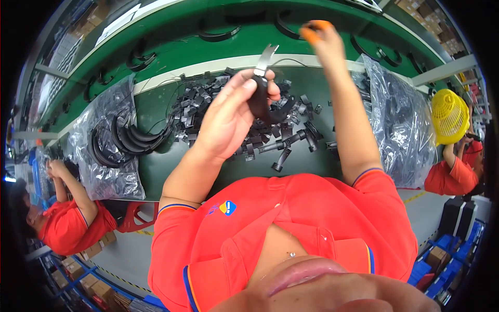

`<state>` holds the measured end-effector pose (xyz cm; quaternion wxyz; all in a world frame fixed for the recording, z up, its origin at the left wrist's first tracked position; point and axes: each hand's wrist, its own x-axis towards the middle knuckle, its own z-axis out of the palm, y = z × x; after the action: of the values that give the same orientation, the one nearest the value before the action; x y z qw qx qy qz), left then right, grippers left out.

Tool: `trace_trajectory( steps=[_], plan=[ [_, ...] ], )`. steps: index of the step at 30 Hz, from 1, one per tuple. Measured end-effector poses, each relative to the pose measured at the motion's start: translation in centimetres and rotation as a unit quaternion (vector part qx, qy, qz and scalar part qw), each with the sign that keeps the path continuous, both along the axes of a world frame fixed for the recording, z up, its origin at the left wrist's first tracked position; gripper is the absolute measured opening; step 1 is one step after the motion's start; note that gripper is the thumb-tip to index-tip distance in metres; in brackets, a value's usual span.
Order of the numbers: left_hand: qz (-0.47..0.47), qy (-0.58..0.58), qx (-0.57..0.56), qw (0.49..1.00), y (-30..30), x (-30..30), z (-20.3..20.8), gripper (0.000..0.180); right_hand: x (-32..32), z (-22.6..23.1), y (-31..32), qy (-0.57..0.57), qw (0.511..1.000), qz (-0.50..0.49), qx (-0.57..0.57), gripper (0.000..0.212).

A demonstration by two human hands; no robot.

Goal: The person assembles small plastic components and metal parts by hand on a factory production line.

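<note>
The band, black and curved, is up in front of me, above the pile of parts, its bare metal strip pointing up and away from me. My left hand pinches it between thumb and fingers just below the metal. Whether the dark arc at its lower right belongs to it or lies on the pile, I can't tell.

My right hand is well apart from it, reaching out over the belt with its fingers closed round an orange thing; both are blurred, so I can't tell what kind of thing it is.

Under my left hand, the pile of small black parts spreads over the dark green table, with a few loose pieces nearer me. To the left, more curved bands lie bunched on a clear plastic sheet; another sheet covers the table on my right. Beyond the white rail, single bands lie spaced along the green belt.

Further out, a co-worker in red sits at my left near a red stool. At my right, another person is beside a yellow basket.
</note>
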<state>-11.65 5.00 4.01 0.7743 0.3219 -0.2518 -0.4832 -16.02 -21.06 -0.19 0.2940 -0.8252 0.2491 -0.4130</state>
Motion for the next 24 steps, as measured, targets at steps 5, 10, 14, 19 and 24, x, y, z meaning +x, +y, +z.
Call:
trace_trajectory(
  steps=[5,10,14,19,24],
  plan=[
    [-0.005,-0.001,0.028,1.000,-1.5,-1.8,-1.8,0.029,-10.3,4.2,7.8,-0.272,0.828,0.165,0.461,0.020],
    [-0.038,0.002,0.017,0.999,-2.7,-2.0,-3.1,0.030,-11.5,3.0,12.1,-0.157,0.758,0.253,0.580,0.021],
    [-0.071,-0.025,0.045,0.996,-2.7,-2.3,-3.0,0.039,-10.7,1.8,10.7,-0.169,0.777,0.257,0.549,0.019],
    [-0.056,-0.020,0.084,0.995,-2.9,-2.9,-2.9,0.041,-10.2,2.2,11.3,-0.158,0.812,0.239,0.509,0.021],
    [-0.063,-0.022,0.099,0.993,-3.1,-3.1,-2.8,0.041,-10.2,1.6,11.3,-0.165,0.807,0.247,0.510,0.026]
  ],
)
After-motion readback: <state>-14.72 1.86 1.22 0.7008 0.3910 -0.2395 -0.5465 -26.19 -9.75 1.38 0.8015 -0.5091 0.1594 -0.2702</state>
